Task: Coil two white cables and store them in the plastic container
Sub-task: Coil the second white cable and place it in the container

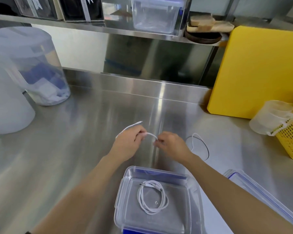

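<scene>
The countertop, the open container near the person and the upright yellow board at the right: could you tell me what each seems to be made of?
Countertop: most likely stainless steel, brushed, with streaky reflections and a bright glare line.
Container: clear plastic, glossy; the coiled white cable inside shows through its walls.
Yellow board: probably plastic, matte and opaque, evenly coloured with rounded corners.

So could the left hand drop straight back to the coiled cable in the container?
Probably yes: the container sits open with the coiled cable uncovered, but the left hand is holding the second cable.
</scene>
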A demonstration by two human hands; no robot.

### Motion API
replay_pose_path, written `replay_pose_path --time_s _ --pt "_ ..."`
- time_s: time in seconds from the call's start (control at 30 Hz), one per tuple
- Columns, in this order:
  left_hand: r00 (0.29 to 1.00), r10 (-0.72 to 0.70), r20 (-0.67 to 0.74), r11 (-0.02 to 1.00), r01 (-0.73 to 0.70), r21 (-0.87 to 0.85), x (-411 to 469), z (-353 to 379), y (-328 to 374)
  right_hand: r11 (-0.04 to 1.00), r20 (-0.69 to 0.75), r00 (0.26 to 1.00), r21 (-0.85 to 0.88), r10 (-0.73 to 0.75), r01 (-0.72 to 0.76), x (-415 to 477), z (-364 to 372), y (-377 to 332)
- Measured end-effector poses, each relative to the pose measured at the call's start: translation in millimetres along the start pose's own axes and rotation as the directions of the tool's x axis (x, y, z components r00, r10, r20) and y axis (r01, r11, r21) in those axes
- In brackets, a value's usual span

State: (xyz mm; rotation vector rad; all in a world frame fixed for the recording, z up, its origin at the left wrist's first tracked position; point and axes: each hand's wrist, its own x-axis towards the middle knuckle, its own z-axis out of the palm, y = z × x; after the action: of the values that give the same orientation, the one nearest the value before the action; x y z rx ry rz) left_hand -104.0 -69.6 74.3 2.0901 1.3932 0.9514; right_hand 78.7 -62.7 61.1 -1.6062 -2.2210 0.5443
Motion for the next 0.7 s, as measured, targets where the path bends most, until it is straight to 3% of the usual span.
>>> replay_pose_path --time_s 0.1,0.2,0.27,0.33,0.4,0.47,0.57,0.63,0.7 --pt "0.998 -0.06 0.004 0.979 0.06 -0.194 15.9 -7.6 18.8 0.974 -0.206 0.976 0.225 0.064 -0.017 2.7 -24.5 -7.3" --pt "0.989 -0.137 0.06 0.943 0.149 -0.298 22.6 -18.2 19.1 0.917 -0.405 0.876 0.388 0.262 -0.096 4.0 -54.0 0.3" --pt "0.983 -0.156 0.099 0.939 0.179 -0.295 21.8 -23.0 14.1 0.915 -0.47 0.814 0.362 0.342 -0.176 3.7 -72.4 10.5" --pt "0.979 -0.173 0.109 0.935 0.198 -0.294 18.7 -23.2 10.8 0.939 -0.475 0.81 0.17 0.344 -0.299 2.6 -84.9 18.8" --pt "0.98 -0.176 0.093 0.93 0.196 -0.311 17.5 -20.0 13.7 0.962 -0.384 0.901 -0.095 0.203 -0.258 -2.9 -85.2 16.0" --pt "0.983 -0.161 0.082 0.918 0.18 -0.353 20.0 -15.7 24.0 0.971 -0.296 0.95 -0.238 -0.102 0.03 -7.5 -77.3 -1.3" --pt "0.988 -0.105 0.109 0.892 0.142 -0.428 26.5 -11.8 43.1 0.875 -0.251 0.857 -0.314 -0.451 0.369 -8.8 -67.0 -31.8" --pt "0.988 -0.081 0.13 0.886 0.131 -0.444 28.3 -14.1 48.9 0.806 -0.331 0.752 -0.404 -0.57 0.433 -5.3 -72.8 -40.8" --pt "0.985 -0.092 0.149 0.864 0.153 -0.479 26.5 -20.4 46.7 0.82 -0.379 0.743 -0.409 -0.552 0.401 -1.3 -83.4 -37.4"
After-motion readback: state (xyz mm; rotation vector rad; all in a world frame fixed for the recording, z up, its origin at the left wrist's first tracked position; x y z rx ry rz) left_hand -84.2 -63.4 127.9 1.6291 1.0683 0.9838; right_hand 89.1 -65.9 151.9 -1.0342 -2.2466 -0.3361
